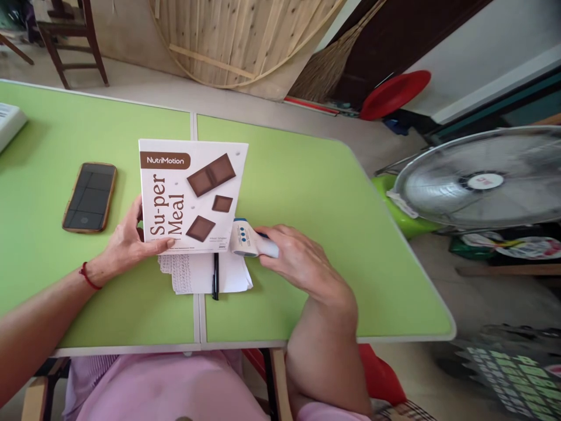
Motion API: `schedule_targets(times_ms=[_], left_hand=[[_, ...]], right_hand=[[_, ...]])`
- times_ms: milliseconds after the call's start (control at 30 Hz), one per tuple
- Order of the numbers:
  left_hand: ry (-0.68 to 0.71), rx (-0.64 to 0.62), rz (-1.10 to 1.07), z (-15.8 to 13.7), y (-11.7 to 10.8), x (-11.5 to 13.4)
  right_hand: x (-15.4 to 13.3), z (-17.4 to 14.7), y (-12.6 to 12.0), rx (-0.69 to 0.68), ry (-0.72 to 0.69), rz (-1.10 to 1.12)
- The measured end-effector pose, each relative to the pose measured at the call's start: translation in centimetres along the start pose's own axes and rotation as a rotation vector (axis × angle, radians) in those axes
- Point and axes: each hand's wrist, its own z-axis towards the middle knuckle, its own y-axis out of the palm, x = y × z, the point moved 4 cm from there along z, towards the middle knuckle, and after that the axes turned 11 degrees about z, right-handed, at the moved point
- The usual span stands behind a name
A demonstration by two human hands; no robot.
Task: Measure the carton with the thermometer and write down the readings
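My left hand [127, 242] grips the lower left corner of a white box [197, 199] printed with brown chocolate pieces and the words "NutriMotion Su-per Meal", its thumb lying across the front. The box is held up over the table with its front towards me. In my right hand [298, 254] is a white and blue infrared thermometer [246, 238], fingers wrapped round its handle. The thermometer's head is right beside the box's lower right edge; whether they touch I cannot tell. Below the box lie sheets of paper [197, 275], partly hidden by it, with a black pen [215, 278] on top.
A smartphone [90, 197] lies on the green table [298, 175], left of the box. At the far left edge is part of a white object [9, 126]. Beyond the table's right side stands a large fan [482, 178]. A wooden chair [72, 44] stands behind.
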Motion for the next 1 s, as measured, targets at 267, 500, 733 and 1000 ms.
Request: schedule_targets(times_ms=[267,500,733,1000], left_hand=[[0.052,0.013,-0.091,-0.3,0.3,-0.2],[0.184,0.223,0.066,-0.2,-0.1,-1.0],[0.22,0.196,0.195,0.1,0.1,-1.9],[0.341,0.465,0.373,-1.0,-1.0,-0.4]], right_hand=[[-0.2,0.2,0.4,-0.061,-0.034,0.056],[-0.1,-0.2,0.5,-0.085,-0.051,0.043],[-1.4,-0.7,-0.3,0.14,-0.324,0.117],[-6.1,-0.1,1.3,0.205,-0.536,0.127]])
